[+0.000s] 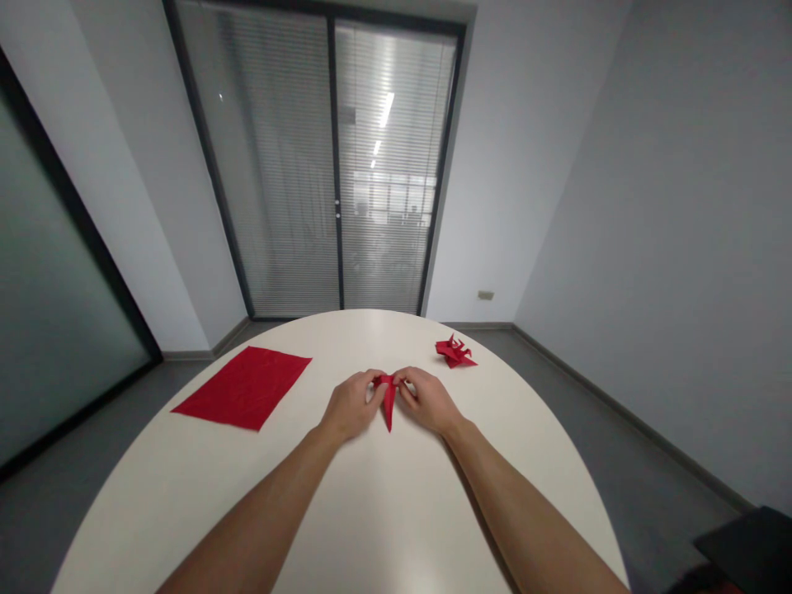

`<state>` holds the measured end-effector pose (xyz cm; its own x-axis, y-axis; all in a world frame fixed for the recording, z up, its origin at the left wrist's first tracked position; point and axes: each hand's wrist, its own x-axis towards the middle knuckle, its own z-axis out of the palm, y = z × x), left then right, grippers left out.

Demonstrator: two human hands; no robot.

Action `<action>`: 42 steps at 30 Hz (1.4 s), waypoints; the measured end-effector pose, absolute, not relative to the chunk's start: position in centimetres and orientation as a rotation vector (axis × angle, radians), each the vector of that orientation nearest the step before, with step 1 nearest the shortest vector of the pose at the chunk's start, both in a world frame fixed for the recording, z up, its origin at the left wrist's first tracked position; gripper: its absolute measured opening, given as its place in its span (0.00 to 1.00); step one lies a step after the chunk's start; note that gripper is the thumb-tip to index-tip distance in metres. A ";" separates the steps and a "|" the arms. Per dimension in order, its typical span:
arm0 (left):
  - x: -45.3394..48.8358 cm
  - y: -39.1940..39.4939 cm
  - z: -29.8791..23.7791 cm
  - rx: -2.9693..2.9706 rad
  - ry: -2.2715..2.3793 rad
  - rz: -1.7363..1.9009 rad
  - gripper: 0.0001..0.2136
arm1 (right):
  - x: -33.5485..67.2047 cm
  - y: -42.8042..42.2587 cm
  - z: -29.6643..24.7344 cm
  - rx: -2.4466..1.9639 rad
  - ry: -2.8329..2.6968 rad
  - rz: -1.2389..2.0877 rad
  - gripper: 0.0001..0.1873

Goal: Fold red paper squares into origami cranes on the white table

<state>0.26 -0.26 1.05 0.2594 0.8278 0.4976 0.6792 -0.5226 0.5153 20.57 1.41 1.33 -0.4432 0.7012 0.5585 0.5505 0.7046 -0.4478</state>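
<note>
One folded red paper piece [389,404] between the grips, tip toward the person. Left grip [352,404] pinches its left side, right grip [429,398] its right, fingertips closed. Red sheet [244,388] flat on worktop [384,520], left of left grip; red folded paper cluster [454,353] beyond right grip.

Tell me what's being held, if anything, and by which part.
Folded red paper: the left grip and right grip pinch opposite sides of its far end, leaving the pointed near tip free.
</note>
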 end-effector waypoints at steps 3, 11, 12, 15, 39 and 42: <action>0.3 -0.1 0.9 2.327 1.441 1.122 0.09 | 20.6 1.4 1.4 -0.946 -2.159 0.251 0.12; 0.2 0.3 0.4 2.346 1.432 1.150 0.09 | 20.5 0.8 1.7 -0.939 -2.148 0.251 0.11; 0.2 0.3 0.5 2.350 1.425 1.159 0.09 | 20.5 0.7 1.8 -0.949 -2.137 0.262 0.12; 0.3 0.1 0.8 2.360 1.375 1.206 0.09 | 20.5 0.7 1.8 -0.980 -2.122 0.277 0.17; -0.1 0.5 0.5 2.602 1.260 0.984 0.15 | 20.9 1.8 1.1 -0.897 -2.304 0.174 0.14; -0.1 0.5 0.3 2.605 1.266 0.908 0.15 | 20.9 2.0 0.7 -0.909 -2.327 0.218 0.18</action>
<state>-0.11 0.51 0.27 0.4746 0.7456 0.4677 0.6819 -0.6475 0.3403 20.92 1.99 0.69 -0.5689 0.6585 0.4926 0.5557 0.7494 -0.3600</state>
